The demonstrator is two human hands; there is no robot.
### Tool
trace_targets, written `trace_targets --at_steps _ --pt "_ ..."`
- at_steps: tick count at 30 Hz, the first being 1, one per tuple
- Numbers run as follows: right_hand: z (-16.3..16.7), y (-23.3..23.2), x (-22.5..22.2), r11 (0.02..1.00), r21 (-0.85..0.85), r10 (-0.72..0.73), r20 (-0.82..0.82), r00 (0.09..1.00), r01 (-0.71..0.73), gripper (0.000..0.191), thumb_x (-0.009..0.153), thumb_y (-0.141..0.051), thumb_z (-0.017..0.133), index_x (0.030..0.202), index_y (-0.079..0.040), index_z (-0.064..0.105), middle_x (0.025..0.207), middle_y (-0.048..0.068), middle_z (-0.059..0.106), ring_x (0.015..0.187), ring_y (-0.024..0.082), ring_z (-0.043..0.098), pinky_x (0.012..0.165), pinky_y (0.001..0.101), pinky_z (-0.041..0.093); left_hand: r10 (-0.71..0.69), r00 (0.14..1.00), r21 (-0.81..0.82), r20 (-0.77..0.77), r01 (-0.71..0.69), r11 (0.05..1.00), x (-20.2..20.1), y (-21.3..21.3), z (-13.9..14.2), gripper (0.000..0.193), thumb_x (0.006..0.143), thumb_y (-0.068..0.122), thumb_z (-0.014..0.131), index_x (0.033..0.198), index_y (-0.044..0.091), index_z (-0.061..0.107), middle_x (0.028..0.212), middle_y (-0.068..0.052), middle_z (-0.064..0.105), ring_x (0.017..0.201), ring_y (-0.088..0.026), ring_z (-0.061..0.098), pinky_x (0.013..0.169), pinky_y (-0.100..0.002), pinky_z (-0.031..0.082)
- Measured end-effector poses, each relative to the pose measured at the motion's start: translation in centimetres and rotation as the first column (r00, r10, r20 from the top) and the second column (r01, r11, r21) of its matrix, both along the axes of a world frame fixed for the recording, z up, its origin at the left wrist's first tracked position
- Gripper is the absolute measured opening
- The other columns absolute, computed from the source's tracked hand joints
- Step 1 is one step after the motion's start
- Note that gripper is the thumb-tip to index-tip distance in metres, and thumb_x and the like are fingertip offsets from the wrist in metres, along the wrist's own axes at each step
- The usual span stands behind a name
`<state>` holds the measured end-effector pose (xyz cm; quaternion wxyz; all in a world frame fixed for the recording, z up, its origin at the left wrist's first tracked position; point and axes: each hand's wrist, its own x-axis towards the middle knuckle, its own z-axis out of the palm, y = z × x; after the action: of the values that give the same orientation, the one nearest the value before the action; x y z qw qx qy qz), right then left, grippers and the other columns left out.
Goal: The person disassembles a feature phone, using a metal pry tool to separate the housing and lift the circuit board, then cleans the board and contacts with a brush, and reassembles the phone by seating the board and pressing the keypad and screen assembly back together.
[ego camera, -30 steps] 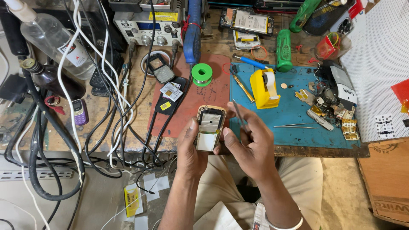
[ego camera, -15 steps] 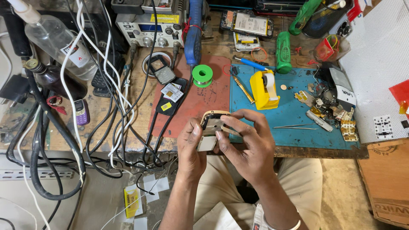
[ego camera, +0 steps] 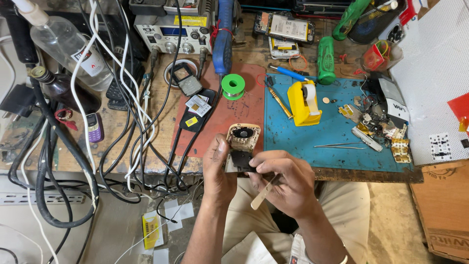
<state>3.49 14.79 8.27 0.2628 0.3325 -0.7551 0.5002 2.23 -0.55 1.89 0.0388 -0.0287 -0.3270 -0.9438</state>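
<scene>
Opened phone held over the near table edge, pry tool tucked in my right hand

Since a second ago my right hand (ego camera: 286,183) has dropped onto the phone's lower half, fingertips now on the dark panel, the flat beige plastic pry tool (ego camera: 264,193) pinched and idle; I judge I'm handling the part, not prying. My left hand (ego camera: 218,168) has its grip closed on the gold-framed opened phone body (ego camera: 241,149), long axis 12 to 6 o'clock, camera end at 12, by the worn wooden table (ego camera: 122,132)
</scene>
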Motion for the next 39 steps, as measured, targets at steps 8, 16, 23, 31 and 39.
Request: trace_targets --at_steps 8,16,23,31,39 --pt "-0.3 0.2 0.0 0.999 0.022 0.043 -0.072 0.996 -0.042 0.037 0.082 0.002 0.083 0.103 -0.01 0.055 0.098 0.008 0.074 0.078 0.017 0.075 0.067 0.028 0.061 -0.006 0.999 0.027 0.036 0.005 1.0 0.0 0.1 0.0 0.027 0.104 0.034 0.062 0.098 0.007 0.058 0.099 -0.006 0.068 0.089 -0.014 0.065 0.079 -0.031 0.054" --pt "-0.3 0.0 0.1 0.999 -0.015 0.031 -0.051 0.998 -0.031 0.037 0.083 0.001 0.084 0.103 -0.01 0.055 0.099 0.01 0.075 0.082 0.017 0.077 0.069 0.0287 0.062 -0.011 1.0 0.023 0.019 0.011 1.0 0.0 -0.1 -0.1 0.03 0.105 0.034 0.063 0.1 0.004 0.063 0.099 -0.007 0.068 0.088 -0.014 0.064 0.078 -0.03 0.054" --pt "-1.0 -0.9 0.7 0.963 -0.256 -0.028 0.203 0.979 0.081 0.023 0.095 0.003 0.076 0.11 -0.005 0.06 0.115 0.008 0.069 0.083 0.007 0.064 0.069 0.0229 0.057 -0.046 0.997 0.085 0.057 0.041 0.996 0.1 -0.1 1.0 0.034 0.106 0.039 0.052 0.108 0.006 0.06 0.094 -0.009 0.068 0.073 -0.019 0.065 0.056 -0.033 0.054" --pt "-2.7 0.1 1.0 0.96 -0.16 -0.165 0.339 0.926 0.23 0.016 0.092 -0.002 0.076 0.103 -0.005 0.066 0.101 0.001 0.068 0.062 -0.001 0.035 0.054 0.0174 0.032 -0.05 0.997 0.126 0.053 0.043 0.991 0.2 -0.5 2.5 0.024 0.11 0.031 0.049 0.108 0.008 0.053 0.104 -0.012 0.065 0.085 -0.022 0.067 0.073 -0.04 0.059" --pt "-3.0 0.6 0.5 0.822 -0.409 -0.16 0.504 0.849 0.398 0.021 0.099 -0.012 0.07 0.118 -0.002 0.065 0.096 -0.005 0.063 0.072 -0.002 0.044 0.065 0.0151 0.036 -0.036 0.997 -0.753 -0.072 -0.031 0.658 1.8 -2.3 4.9 0.022 0.093 0.02 0.079 0.101 0.001 0.072 0.106 -0.004 0.07 0.086 -0.01 0.063 0.075 -0.023 0.052"
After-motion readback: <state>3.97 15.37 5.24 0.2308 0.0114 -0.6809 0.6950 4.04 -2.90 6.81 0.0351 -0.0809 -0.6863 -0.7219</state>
